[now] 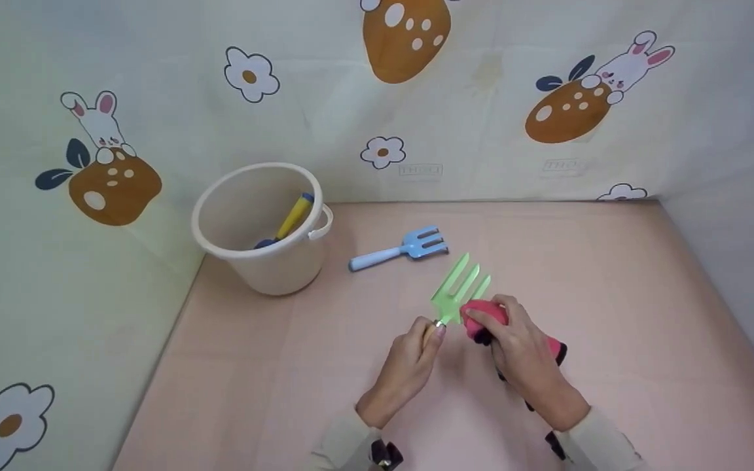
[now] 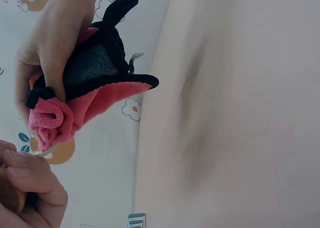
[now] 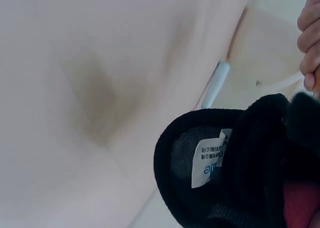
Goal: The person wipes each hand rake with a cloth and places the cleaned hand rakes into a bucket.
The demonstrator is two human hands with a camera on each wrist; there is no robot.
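Hands and garden tools above a tabletop (image 1: 272, 386) covered in pale pink. The left hand (image 1: 406, 363) has its fingers curled firmly round the wooden handle (image 1: 428, 335) of a light-green, three-tined metal hand fork (image 1: 449, 304), which is raised with its tines toward the far side. The right hand (image 1: 524, 353), thumb opposed to bent fingers, pinches a bunched pink fleecy cloth piece with black edging (image 1: 485, 314) at the right of the fork's head. The two overlap in the head view; whether they touch cannot be told. The right wrist view shows a white printed label (image 3: 205, 163) inside the cloth piece's dark lining.

Far of the hands, a light-blue hand fork (image 1: 411, 250) lies flat, its handle to the left. Farther left stands an upright off-white plastic bucket (image 1: 279, 271) holding a yellow-handled tool with blue ends (image 1: 295, 216). A pale sheet printed with rabbits and flowers (image 1: 311, 104) rises behind.

Likely faults: the tines could snag the fleece if the cloth piece is drawn across their tips; the green fork could twist if pressed off-centre, since its grip lies low, near the handle; the loose end of the cloth piece could slip from a pinch that takes in only its bunched part.
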